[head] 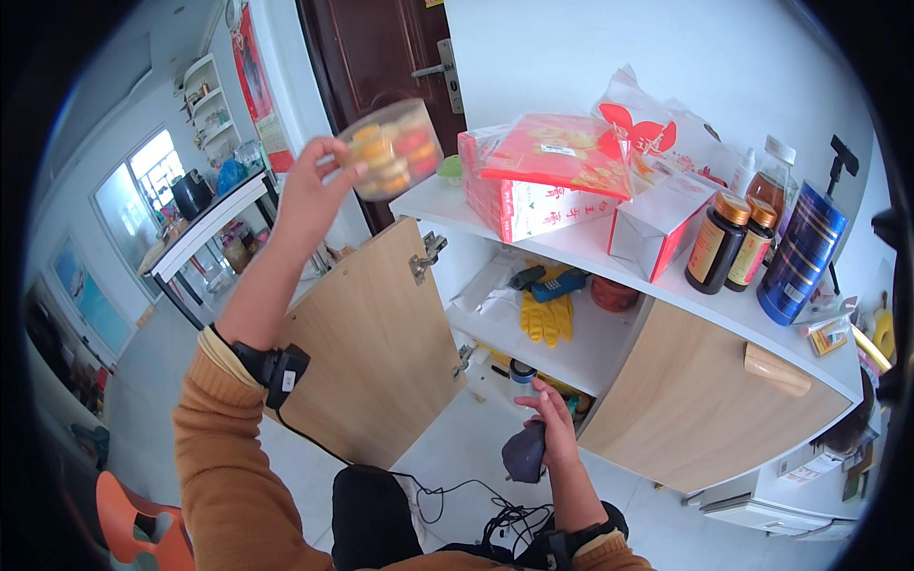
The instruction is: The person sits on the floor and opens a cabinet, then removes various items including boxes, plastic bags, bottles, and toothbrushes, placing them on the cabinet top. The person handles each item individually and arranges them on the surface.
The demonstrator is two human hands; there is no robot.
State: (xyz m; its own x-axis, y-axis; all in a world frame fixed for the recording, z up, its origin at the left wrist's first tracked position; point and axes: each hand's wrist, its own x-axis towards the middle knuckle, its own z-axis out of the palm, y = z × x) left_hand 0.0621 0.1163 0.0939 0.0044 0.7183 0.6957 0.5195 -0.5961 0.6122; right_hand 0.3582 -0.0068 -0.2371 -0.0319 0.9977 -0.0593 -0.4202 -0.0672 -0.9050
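My left hand is raised at the cabinet's left, gripping a clear plastic box of small round yellow and red pieces, blurred. Down in front of the cabinet, my right hand holds a dark grey-purple bundle, perhaps cloth, against its palm. Behind that hand, the open cabinet's shelf bears yellow rubber gloves, a blue object and a red-brown pot. Below it a clear jar with a dark lid is partly hidden by my fingers.
An open wooden cabinet door swings out at left; the other door is closed. On top stand red gift boxes, two brown bottles with gold caps and a blue canister. Black cables lie by my legs. An orange stool is lower left.
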